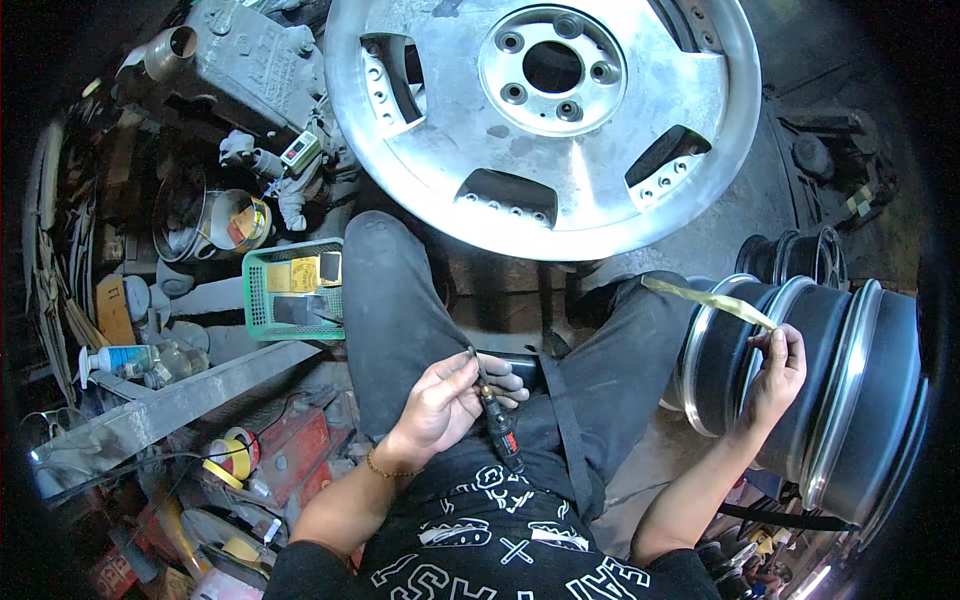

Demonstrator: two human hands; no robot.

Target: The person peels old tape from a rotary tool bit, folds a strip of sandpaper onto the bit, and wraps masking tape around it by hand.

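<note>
My left hand is closed round the front end of a black rotary grinder with a red label. The grinder's brass-coloured collet and thin shaft point away from me, and its body hangs down over my lap. Off to the right, my right hand pinches one end of a long, narrow, pale yellow strip. The strip stretches left toward my right knee; whether it is sandpaper or tape I cannot tell. A large silver wheel rim stands tilted before my knees, apart from both hands.
Several black wheels with shiny lips are stacked at my right. On the left lie a green basket holding yellow and dark sheets, a grey metal beam and yellow tape rolls. A dusty metal casting is at the far left.
</note>
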